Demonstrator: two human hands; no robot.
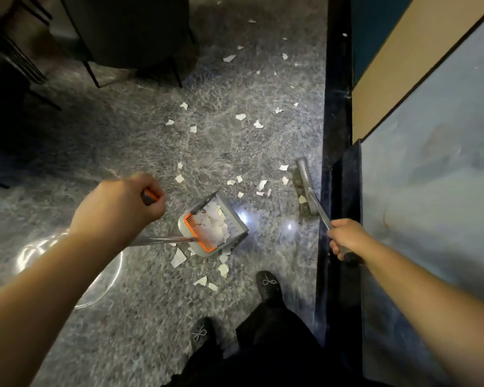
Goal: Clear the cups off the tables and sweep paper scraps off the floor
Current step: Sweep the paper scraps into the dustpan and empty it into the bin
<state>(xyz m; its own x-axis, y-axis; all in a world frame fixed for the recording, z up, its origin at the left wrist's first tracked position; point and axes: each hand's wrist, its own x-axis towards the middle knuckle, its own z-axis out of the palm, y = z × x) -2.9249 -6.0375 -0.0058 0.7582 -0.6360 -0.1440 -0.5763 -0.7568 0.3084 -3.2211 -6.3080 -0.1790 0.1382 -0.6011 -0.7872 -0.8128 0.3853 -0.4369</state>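
No brand, label or writing can be read. A speckled grey floor [123, 135] fills most of the view, bounded on the right by a dark skirting strip and a blue-and-tan wall [430, 121]. Dark chairs [129, 32] are seen at the top left. The left arm is stretched forward and the left hand [120, 208] is curled in a fist round the orange-and-grey grip of the dustpan handle. The grey dustpan [235, 222], fitted with an orange comb, is set on the floor ahead of the feet, its mouth turned up and to the right, and is heaped with white scraps. The right hand [347, 238] is wrapped round the metal broom handle; the broom [303, 188] is laid along the skirting, its long axis running away from the person. Paper scraps [241, 116] are scattered over the floor beyond and beside the dustpan. Two dark shoes [268, 284] are visible below.
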